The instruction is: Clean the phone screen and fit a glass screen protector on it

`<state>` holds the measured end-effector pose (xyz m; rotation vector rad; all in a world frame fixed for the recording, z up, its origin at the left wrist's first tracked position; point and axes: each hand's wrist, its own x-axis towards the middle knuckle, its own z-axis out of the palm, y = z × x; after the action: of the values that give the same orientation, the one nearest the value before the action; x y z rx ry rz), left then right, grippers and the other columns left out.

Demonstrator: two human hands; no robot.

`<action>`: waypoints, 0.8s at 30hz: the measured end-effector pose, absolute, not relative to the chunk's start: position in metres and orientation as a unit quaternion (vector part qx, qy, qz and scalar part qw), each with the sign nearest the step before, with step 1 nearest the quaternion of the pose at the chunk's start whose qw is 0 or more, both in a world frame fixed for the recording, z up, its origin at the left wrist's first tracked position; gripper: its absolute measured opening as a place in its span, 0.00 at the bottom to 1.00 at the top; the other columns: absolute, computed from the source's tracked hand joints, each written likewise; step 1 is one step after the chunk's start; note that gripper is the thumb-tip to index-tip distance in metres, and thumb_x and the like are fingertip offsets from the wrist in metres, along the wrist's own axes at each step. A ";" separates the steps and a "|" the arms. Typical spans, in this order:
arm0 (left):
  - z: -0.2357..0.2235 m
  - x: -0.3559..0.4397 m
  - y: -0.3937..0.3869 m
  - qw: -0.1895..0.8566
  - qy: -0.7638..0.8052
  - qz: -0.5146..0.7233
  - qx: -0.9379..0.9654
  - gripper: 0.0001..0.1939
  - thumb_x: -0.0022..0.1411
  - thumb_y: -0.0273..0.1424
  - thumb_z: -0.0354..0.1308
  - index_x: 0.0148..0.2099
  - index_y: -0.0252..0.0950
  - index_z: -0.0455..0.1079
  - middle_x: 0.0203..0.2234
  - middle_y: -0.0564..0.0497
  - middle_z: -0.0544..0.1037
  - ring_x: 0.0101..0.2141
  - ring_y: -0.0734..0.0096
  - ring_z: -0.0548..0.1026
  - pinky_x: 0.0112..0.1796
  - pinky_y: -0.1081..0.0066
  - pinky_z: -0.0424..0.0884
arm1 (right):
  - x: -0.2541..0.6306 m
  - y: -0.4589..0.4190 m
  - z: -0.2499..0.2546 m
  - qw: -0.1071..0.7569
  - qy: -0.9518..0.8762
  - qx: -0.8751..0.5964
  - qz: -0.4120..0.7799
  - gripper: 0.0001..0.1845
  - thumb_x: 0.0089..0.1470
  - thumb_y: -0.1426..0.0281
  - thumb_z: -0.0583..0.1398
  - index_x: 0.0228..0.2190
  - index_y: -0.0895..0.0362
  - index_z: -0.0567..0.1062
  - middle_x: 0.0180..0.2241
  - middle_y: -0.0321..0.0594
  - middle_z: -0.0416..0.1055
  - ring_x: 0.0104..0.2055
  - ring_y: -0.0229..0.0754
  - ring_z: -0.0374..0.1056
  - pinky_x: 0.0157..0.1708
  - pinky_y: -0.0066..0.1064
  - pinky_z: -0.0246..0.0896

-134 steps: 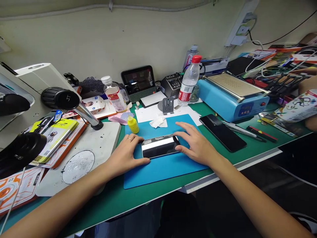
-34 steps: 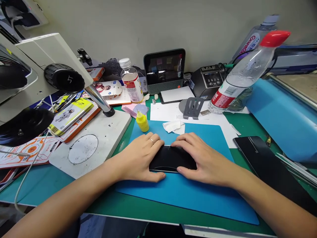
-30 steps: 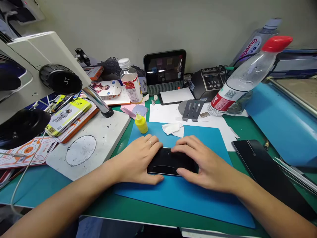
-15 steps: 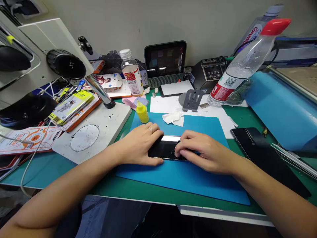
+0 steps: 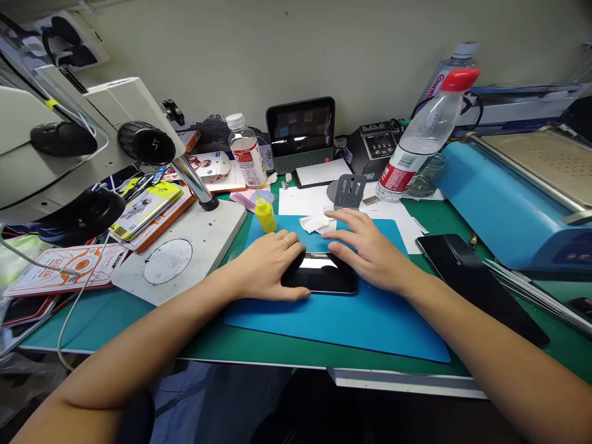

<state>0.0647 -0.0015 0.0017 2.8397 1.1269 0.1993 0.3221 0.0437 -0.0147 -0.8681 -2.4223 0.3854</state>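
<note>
A black smartphone (image 5: pixel 326 279) lies flat on the blue mat (image 5: pixel 333 317), a bright reflection across its screen. My left hand (image 5: pixel 272 265), with a ring on one finger, grips the phone's left end between thumb and fingers and hides that end. My right hand (image 5: pixel 370 250) is open, fingers spread, above the phone's right end and close to a crumpled white tissue (image 5: pixel 314 223). Nothing shows in its fingers. Just beyond my left hand stands a small yellow dropper bottle (image 5: pixel 265 216).
A microscope stand (image 5: pixel 180 253) rises at the left beside stacked boxes (image 5: pixel 148 213). Drink bottles (image 5: pixel 409 154), a screen device (image 5: pixel 300 132) and a grey phone stand (image 5: pixel 349 191) are behind the mat. To the right are a long black panel (image 5: pixel 476 283) and a blue machine (image 5: pixel 499 203).
My right hand has lifted off the phone's screen, opened, and moved away towards the tissue. My left hand stays on the phone. The camera view has shifted slightly.
</note>
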 end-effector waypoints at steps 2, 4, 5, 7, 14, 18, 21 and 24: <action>0.001 0.064 -0.001 0.036 0.372 0.067 0.925 0.32 0.64 0.58 0.54 0.50 0.32 0.70 0.40 0.43 0.73 0.41 0.54 0.71 0.43 0.57 0.70 | 0.317 0.047 -0.022 0.234 -0.896 -0.345 0.150 0.26 0.70 0.54 0.51 0.50 0.56 0.80 0.69 0.53 0.60 0.72 0.62 0.50 0.67 0.65 0.49; 0.002 0.064 -0.001 0.035 0.377 0.070 0.923 0.31 0.66 0.58 0.53 0.49 0.32 0.71 0.40 0.43 0.73 0.41 0.54 0.72 0.44 0.57 0.70 | 0.314 0.050 -0.026 0.209 -0.893 -0.363 0.163 0.29 0.70 0.51 0.49 0.53 0.55 0.79 0.69 0.52 0.62 0.73 0.63 0.49 0.67 0.69 0.43; 0.002 0.064 -0.001 0.035 0.380 0.073 0.921 0.31 0.67 0.58 0.52 0.49 0.32 0.71 0.41 0.43 0.73 0.41 0.54 0.72 0.44 0.57 0.70 | 0.313 0.050 -0.027 0.206 -0.890 -0.370 0.170 0.29 0.70 0.50 0.48 0.55 0.54 0.78 0.67 0.51 0.65 0.73 0.64 0.50 0.67 0.72 0.41; 0.003 0.063 0.000 0.036 0.390 0.079 0.917 0.31 0.68 0.58 0.51 0.49 0.32 0.72 0.42 0.42 0.74 0.42 0.54 0.72 0.45 0.57 0.70 | 0.313 0.051 -0.026 0.213 -0.884 -0.374 0.183 0.30 0.70 0.49 0.48 0.56 0.53 0.77 0.63 0.49 0.71 0.71 0.63 0.55 0.66 0.74 0.39; 0.002 0.061 -0.001 0.036 0.419 0.145 0.896 0.28 0.73 0.51 0.48 0.60 0.35 0.69 0.57 0.36 0.70 0.52 0.50 0.73 0.53 0.51 0.71 | 0.317 0.045 -0.011 0.337 -0.849 -0.337 0.229 0.30 0.69 0.49 0.48 0.53 0.53 0.78 0.57 0.50 0.74 0.62 0.54 0.68 0.62 0.54 0.62; 0.000 0.063 -0.003 0.021 0.387 0.177 0.904 0.28 0.71 0.51 0.53 0.64 0.39 0.67 0.69 0.34 0.57 0.60 0.45 0.69 0.59 0.45 0.68 | 0.318 0.040 -0.006 0.388 -0.839 -0.271 0.267 0.26 0.70 0.51 0.50 0.52 0.51 0.79 0.54 0.48 0.75 0.59 0.52 0.71 0.61 0.50 0.65; -0.001 0.064 -0.003 0.011 0.354 0.197 0.914 0.31 0.71 0.50 0.54 0.67 0.37 0.62 0.70 0.32 0.58 0.63 0.44 0.66 0.62 0.43 0.65 | 0.318 0.038 -0.005 0.391 -0.844 -0.251 0.268 0.23 0.70 0.55 0.52 0.53 0.52 0.78 0.55 0.48 0.75 0.59 0.51 0.71 0.61 0.49 0.65; -0.001 0.064 -0.002 0.005 0.345 0.218 0.913 0.33 0.72 0.47 0.54 0.69 0.32 0.56 0.66 0.30 0.65 0.63 0.44 0.67 0.62 0.43 0.65 | 0.317 0.037 -0.003 0.396 -0.841 -0.273 0.249 0.16 0.69 0.60 0.56 0.51 0.52 0.78 0.53 0.47 0.76 0.56 0.51 0.72 0.59 0.49 0.66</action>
<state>0.0644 -0.0018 -0.0011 2.8585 1.0789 0.6826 0.3165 0.0368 -0.0027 -0.6929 -2.1303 0.6306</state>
